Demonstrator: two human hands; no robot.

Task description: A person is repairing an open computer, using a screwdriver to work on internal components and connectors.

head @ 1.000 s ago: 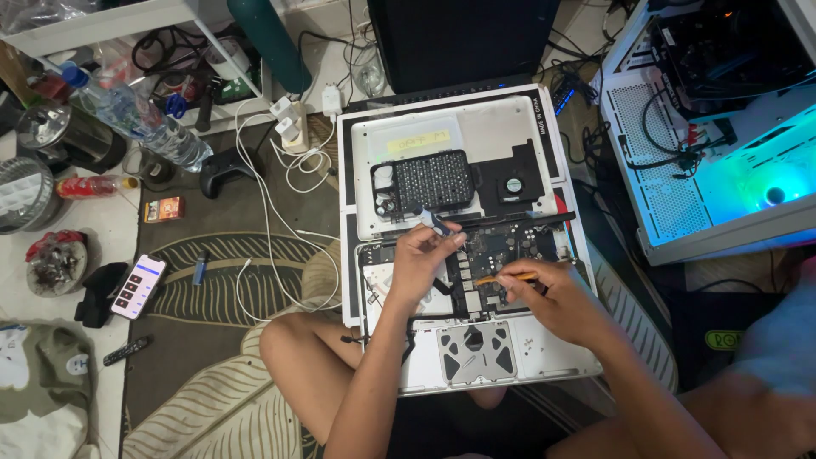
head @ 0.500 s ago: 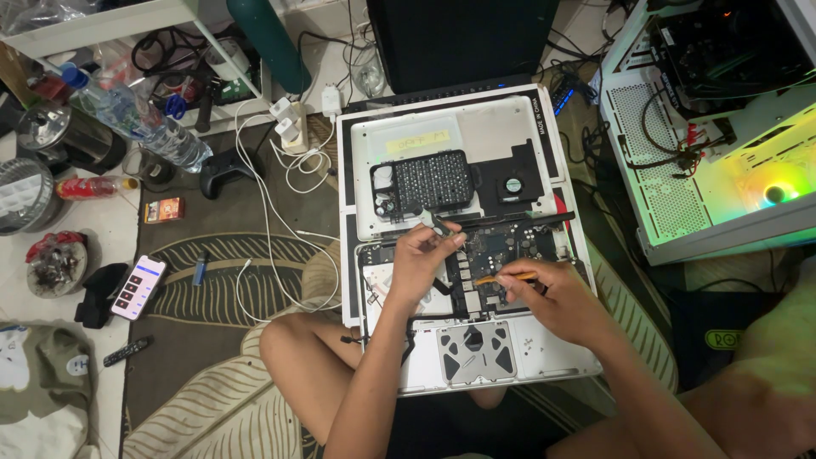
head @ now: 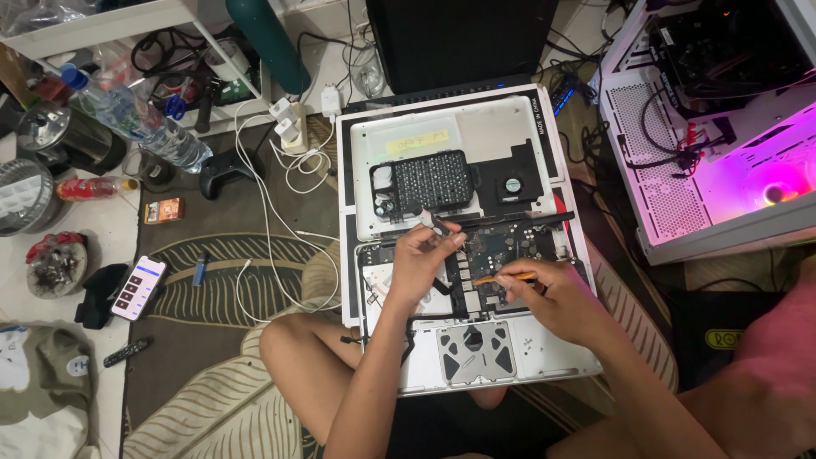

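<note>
Right hand (head: pixel 552 297) pinches orange-handled tool (head: pixel 503 278), tip on circuit board (head: pixel 497 246) of opened laptop (head: pixel 463 246). Left hand (head: pixel 421 263) grips small metal part (head: pixel 435 223) w/ closed fingers.

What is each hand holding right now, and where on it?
Right hand pinches a thin orange-handled tool by its rear end. Left hand grips a small grey metal piece at its lower end.

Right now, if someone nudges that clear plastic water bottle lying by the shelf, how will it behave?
The clear plastic water bottle with the blue cap lies on its side, so it would probably roll rather than tip. It looks partly filled, so likely some heft and sloshing. Its thin wall would probably dent under a squeeze. The metal pot beside it may stop it.
</note>
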